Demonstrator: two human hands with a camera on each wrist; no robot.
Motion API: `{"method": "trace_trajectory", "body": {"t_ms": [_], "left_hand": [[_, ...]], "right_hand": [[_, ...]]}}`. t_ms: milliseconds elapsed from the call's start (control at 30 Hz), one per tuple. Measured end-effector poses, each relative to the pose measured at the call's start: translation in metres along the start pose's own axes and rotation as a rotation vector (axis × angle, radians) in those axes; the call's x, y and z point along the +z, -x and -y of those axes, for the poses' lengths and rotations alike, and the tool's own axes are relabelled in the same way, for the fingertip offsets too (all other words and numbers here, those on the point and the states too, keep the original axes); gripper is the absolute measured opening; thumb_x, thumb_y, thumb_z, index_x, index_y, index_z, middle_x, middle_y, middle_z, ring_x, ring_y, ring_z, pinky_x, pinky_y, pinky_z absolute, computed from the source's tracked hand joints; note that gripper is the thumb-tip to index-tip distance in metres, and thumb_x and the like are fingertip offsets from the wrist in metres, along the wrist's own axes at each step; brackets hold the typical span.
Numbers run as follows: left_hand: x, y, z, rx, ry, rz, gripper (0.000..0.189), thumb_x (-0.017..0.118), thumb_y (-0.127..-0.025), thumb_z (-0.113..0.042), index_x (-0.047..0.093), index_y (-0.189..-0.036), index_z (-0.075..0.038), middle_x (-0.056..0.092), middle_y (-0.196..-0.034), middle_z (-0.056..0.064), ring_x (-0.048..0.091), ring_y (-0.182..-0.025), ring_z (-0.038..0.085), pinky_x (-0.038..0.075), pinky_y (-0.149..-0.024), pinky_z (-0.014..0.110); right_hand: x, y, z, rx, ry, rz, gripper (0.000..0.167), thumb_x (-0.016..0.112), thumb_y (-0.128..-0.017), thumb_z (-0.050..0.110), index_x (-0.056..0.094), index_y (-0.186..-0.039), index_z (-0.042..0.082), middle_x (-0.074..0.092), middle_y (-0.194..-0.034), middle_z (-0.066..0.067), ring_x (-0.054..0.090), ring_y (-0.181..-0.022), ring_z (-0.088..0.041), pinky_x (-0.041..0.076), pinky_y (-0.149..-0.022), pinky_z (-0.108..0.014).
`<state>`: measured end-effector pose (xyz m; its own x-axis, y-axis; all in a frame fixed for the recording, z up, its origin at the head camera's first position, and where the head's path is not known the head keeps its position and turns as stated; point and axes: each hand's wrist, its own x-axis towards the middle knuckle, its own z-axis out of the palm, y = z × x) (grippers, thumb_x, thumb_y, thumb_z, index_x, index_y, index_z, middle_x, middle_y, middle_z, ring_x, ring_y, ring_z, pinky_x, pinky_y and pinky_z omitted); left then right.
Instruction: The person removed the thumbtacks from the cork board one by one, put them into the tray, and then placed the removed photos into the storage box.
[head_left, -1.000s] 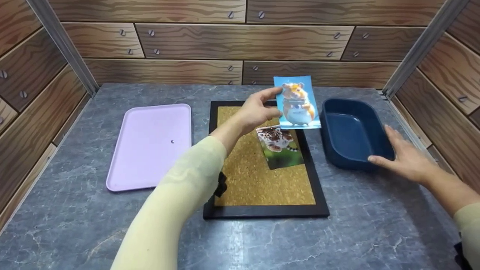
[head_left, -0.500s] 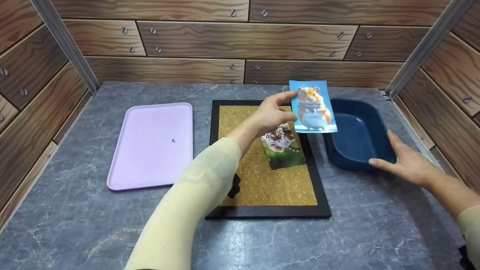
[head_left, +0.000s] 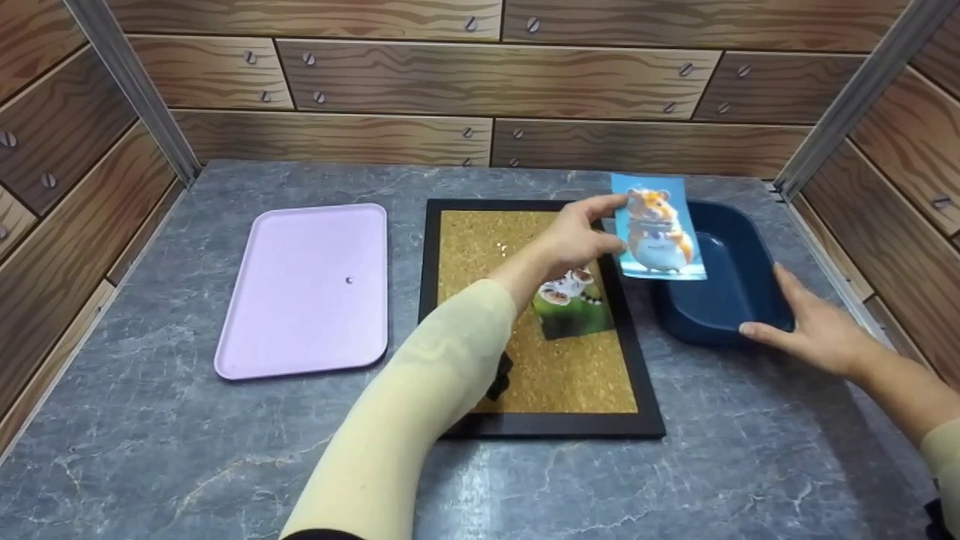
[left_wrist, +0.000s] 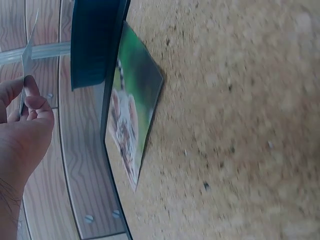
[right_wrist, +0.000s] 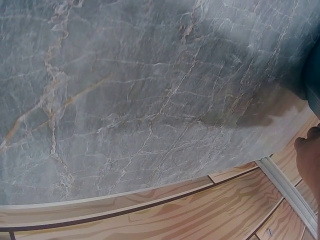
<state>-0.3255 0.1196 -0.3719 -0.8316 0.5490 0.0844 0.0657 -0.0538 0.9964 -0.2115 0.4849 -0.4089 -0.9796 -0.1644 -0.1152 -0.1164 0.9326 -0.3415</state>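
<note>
In the head view my left hand (head_left: 576, 238) pinches a photo card (head_left: 660, 232) by its left edge; it shows an orange and white hamster on blue. The card is raised, overlapping the left side of a dark blue bin (head_left: 671, 319). Seen edge-on in the left wrist view, the card (left_wrist: 28, 52) sticks up from the thumb and fingertips. My right hand (head_left: 821, 330) holds the bin's near right corner, thumb at the front rim and fingers along the right side. Under the left wrist, a tiger cub photo (head_left: 577, 319) lies on a black-framed cork board (head_left: 570, 382).
A lilac tray (head_left: 300, 292) with a small dark mark lies left of the cork board. Everything rests on a grey marbled table (head_left: 172, 442). Wood-patterned panels (head_left: 390, 79) with metal corner posts (head_left: 847, 97) enclose the back and sides.
My left hand has carried the hamster card to the right and slightly down, from above the cork board to over the bin's left side. The right hand keeps its place on the bin.
</note>
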Motion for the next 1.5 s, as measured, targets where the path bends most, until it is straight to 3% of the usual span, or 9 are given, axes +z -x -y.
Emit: {"method": "trace_trajectory", "body": {"t_ms": [267,433,633,767,933,1067,1200,1500], "left_hand": [[0.021,-0.007,0.003,-0.003,-0.021,0.045,0.075,0.073,-0.089,0.014,0.048,-0.158,-0.003,0.064,-0.140,0.013,0.061,-0.115,0.011,0.057,-0.087,0.023],[0.033,-0.011,0.005,-0.024,-0.080,0.051,0.072,0.077,-0.090,0.009,0.053,-0.156,-0.007,0.062,-0.146,0.009,0.055,-0.127,0.009,0.055,-0.087,0.021],[0.046,-0.015,0.005,-0.046,-0.169,0.062,0.071,0.080,-0.090,0.001,0.057,-0.155,-0.013,0.057,-0.155,0.001,0.049,-0.141,0.009,0.047,-0.100,0.018],[0.052,-0.018,0.007,-0.074,-0.172,0.064,0.070,0.081,-0.090,-0.003,0.057,-0.155,-0.017,0.058,-0.153,-0.003,0.049,-0.141,0.008,0.046,-0.100,0.018],[0.058,-0.021,0.009,-0.117,-0.152,0.051,0.067,0.080,-0.093,-0.008,0.058,-0.154,-0.021,0.057,-0.153,-0.004,0.051,-0.139,0.010,0.052,-0.092,0.020],[0.063,-0.022,0.010,-0.142,-0.134,0.045,0.064,0.078,-0.094,-0.009,0.058,-0.154,-0.023,0.058,-0.151,-0.006,0.057,-0.127,0.007,0.055,-0.087,0.023],[0.067,-0.022,0.012,-0.145,-0.122,0.054,0.064,0.077,-0.095,-0.009,0.058,-0.154,-0.021,0.059,-0.150,-0.005,0.059,-0.117,0.006,0.057,-0.087,0.025],[0.070,-0.024,0.012,-0.156,-0.115,0.061,0.065,0.076,-0.097,-0.008,0.054,-0.157,-0.020,0.056,-0.153,-0.003,0.059,-0.118,0.007,0.056,-0.086,0.023]], "right_hand": [[0.001,0.000,-0.001,-0.005,-0.008,-0.003,0.116,0.068,-0.101,0.050,-0.012,-0.164,-0.005,0.008,-0.159,-0.050,0.023,-0.140,-0.073,0.026,-0.109,-0.081],[0.001,0.000,-0.002,0.005,-0.001,0.004,0.115,0.066,-0.102,0.051,-0.013,-0.164,-0.005,0.008,-0.159,-0.051,0.022,-0.139,-0.074,0.025,-0.108,-0.082],[0.000,0.000,-0.003,0.006,0.007,0.007,0.114,0.065,-0.102,0.051,-0.011,-0.164,-0.006,0.010,-0.157,-0.052,0.023,-0.139,-0.074,0.026,-0.108,-0.081],[0.000,0.000,-0.004,0.012,0.005,0.011,0.114,0.065,-0.102,0.051,-0.012,-0.164,-0.006,0.009,-0.157,-0.052,0.023,-0.139,-0.074,0.026,-0.108,-0.081],[0.000,-0.001,-0.004,0.019,0.000,0.019,0.115,0.064,-0.102,0.053,-0.014,-0.164,-0.005,0.008,-0.157,-0.052,0.022,-0.139,-0.074,0.025,-0.108,-0.081],[0.001,-0.001,-0.005,0.024,-0.006,0.025,0.115,0.064,-0.103,0.053,-0.014,-0.164,-0.005,0.008,-0.158,-0.052,0.021,-0.139,-0.074,0.025,-0.108,-0.081],[0.002,0.000,-0.005,0.035,-0.009,0.035,0.114,0.063,-0.103,0.054,-0.015,-0.163,-0.005,0.007,-0.158,-0.052,0.021,-0.140,-0.074,0.025,-0.108,-0.082],[0.001,0.000,-0.002,0.022,-0.015,0.017,0.114,0.064,-0.103,0.052,-0.012,-0.164,-0.007,0.008,-0.159,-0.051,0.020,-0.141,-0.073,0.024,-0.110,-0.081]]}}
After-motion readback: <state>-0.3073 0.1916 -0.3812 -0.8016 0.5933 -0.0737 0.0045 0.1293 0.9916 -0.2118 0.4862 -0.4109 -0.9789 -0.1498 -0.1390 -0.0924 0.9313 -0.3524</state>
